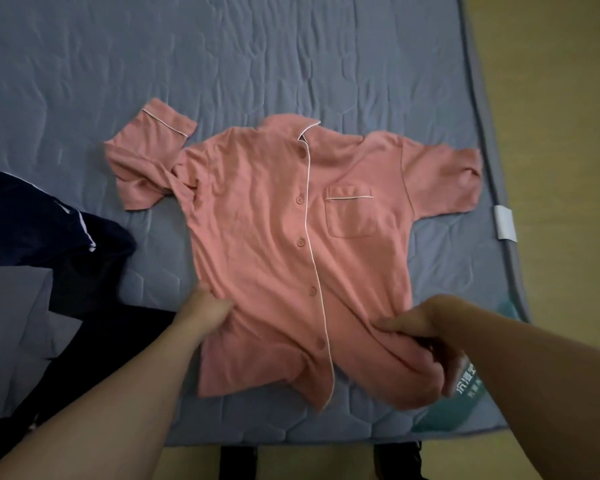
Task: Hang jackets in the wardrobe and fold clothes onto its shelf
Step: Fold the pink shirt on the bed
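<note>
A pink short-sleeved pyjama shirt [274, 244] with white piping, buttons and a chest pocket lies front up on the blue quilted mattress [222, 64]. Its left sleeve is crumpled and its right sleeve lies flat. My left hand [205, 311] grips the shirt's left side near the hem. My right hand [426, 337] pinches the lower right side, and the bunched cloth there is lifted off the mattress. No wardrobe is in view.
A dark navy garment [42, 230] with a white stripe lies heaped at the left on the mattress. The mattress's right edge, with a white tag [504, 223], borders a yellowish floor [561, 133]. A teal label [465, 393] sits at the near right corner.
</note>
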### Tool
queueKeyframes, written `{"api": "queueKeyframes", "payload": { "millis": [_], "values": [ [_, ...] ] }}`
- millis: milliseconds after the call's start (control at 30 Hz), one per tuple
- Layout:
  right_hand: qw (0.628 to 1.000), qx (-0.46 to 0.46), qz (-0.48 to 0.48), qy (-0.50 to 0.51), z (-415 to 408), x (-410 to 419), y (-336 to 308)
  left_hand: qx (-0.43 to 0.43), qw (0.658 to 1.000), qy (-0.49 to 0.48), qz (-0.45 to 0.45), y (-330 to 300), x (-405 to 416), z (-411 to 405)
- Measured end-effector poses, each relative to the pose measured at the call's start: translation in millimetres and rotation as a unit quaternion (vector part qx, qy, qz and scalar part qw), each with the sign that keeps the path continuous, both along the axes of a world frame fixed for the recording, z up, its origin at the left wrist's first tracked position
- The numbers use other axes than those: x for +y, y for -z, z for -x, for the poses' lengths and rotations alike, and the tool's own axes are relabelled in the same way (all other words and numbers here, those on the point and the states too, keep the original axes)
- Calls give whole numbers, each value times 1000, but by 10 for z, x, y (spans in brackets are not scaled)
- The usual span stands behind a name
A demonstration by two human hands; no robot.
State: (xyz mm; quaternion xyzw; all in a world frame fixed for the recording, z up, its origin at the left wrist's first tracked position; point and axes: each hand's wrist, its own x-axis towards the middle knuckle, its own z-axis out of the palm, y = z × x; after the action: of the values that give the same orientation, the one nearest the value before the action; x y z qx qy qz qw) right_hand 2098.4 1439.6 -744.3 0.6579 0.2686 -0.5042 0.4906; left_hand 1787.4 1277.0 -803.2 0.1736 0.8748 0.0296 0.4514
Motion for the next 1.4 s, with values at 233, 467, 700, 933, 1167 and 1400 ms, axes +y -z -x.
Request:
{"api": "queueKeyframes", "payload": {
  "millis": [233,467,700,933,1167,1400],
  "values": [
    [987,113,30,-111,-6,-7,-75,-154,969,-192,3,129,76,-81],
    [947,69,57,-307,-85,-23,-224,-359,905,-196,116,-197,-227,-203],
    [954,173,-46,-241,-76,-61,-114,-361,883,-159,256,-223,-498,-158],
    [985,133,-15,108,-344,-104,-67,-394,865,-256,176,-443,-548,-70],
    [929,46,-73,-359,-539,-158,-169,-177,919,27,352,-517,-720,-42],
    [878,129,-144,-439,334,-132,100,5,995,27,94,-75,-241,365]
  ]
}}
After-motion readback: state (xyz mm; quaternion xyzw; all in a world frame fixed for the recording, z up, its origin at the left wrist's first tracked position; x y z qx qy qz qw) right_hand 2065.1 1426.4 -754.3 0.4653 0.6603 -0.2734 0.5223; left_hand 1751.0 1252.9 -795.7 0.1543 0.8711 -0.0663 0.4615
